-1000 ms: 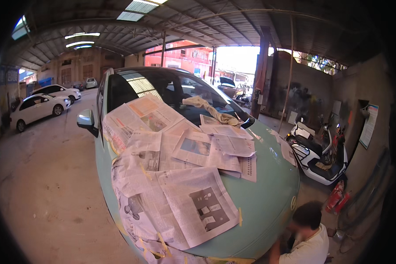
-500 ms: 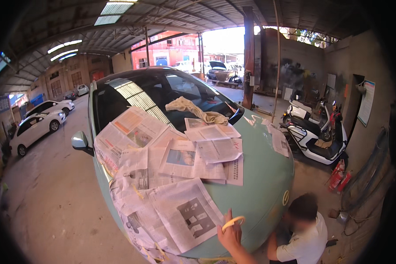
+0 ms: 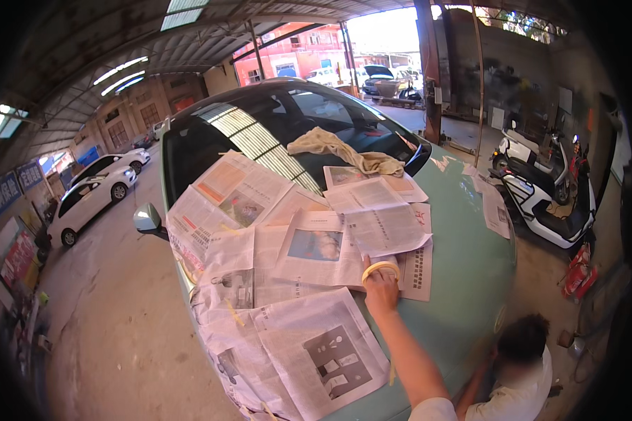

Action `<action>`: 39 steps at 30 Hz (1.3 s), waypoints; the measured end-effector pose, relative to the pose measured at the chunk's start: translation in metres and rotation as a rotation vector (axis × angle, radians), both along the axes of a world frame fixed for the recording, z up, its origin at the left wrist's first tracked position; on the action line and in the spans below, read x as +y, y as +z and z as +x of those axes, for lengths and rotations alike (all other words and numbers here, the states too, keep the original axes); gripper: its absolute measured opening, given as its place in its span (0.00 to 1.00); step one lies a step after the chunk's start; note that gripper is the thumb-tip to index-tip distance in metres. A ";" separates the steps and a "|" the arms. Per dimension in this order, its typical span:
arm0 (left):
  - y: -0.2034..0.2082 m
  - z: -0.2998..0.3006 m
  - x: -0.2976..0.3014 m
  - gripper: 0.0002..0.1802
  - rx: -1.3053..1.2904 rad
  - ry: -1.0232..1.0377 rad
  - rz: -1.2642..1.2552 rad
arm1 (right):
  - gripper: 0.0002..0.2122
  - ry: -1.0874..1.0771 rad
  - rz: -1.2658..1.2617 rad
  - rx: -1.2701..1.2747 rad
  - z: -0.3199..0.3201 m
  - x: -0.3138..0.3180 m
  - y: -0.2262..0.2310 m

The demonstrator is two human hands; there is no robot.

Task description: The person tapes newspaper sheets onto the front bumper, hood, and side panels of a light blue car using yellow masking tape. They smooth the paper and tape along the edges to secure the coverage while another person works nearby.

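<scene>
My right hand (image 3: 381,292) is closed round a ring-shaped roll of yellow masking tape (image 3: 381,266). It is over the pale green hood (image 3: 463,281) of a car, at the lower edge of overlapping newspaper sheets (image 3: 316,285). Whether my fingertips touch the paper is hard to tell. One sheet with a dark photo (image 3: 337,361) lies below and left of my forearm. A short yellow tape strip (image 3: 392,373) shows at its right edge. A crumpled beige cloth (image 3: 347,151) lies at the windshield base. My left hand is out of view.
At the lower right a person (image 3: 523,365) in a white shirt crouches close to the car's front. Two white scooters (image 3: 534,200) and a red fire extinguisher (image 3: 579,274) stand right. White cars (image 3: 91,203) are parked left; a post (image 3: 428,77) rises behind.
My right hand has moved up and forward over the hood with the tape roll, from the near sheet's corner to the upper sheets. The view has shifted; more forearm shows.
</scene>
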State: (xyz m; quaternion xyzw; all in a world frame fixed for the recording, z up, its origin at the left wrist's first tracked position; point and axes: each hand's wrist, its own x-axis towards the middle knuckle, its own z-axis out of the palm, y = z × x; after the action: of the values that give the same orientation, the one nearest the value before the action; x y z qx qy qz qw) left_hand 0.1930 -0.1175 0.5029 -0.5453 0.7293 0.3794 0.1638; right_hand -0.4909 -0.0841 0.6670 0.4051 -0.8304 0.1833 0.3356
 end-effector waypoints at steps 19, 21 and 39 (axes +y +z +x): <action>-0.049 0.005 -0.144 0.23 0.084 -0.096 0.070 | 0.34 -0.378 0.238 -0.219 -0.022 -0.044 0.040; -0.047 0.018 -0.147 0.23 0.072 -0.066 0.078 | 0.36 -0.508 0.257 -0.218 -0.031 -0.054 0.028; -0.039 0.043 -0.087 0.23 -0.013 0.039 0.097 | 0.21 -0.130 -0.081 -0.880 -0.087 -0.050 0.094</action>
State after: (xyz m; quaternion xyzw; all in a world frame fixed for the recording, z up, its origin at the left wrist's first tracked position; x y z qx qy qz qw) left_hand 0.2361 -0.2045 0.4635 -0.5533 0.6981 0.4138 0.1876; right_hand -0.5775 -0.1345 0.7605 0.2222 -0.9101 0.3491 -0.0236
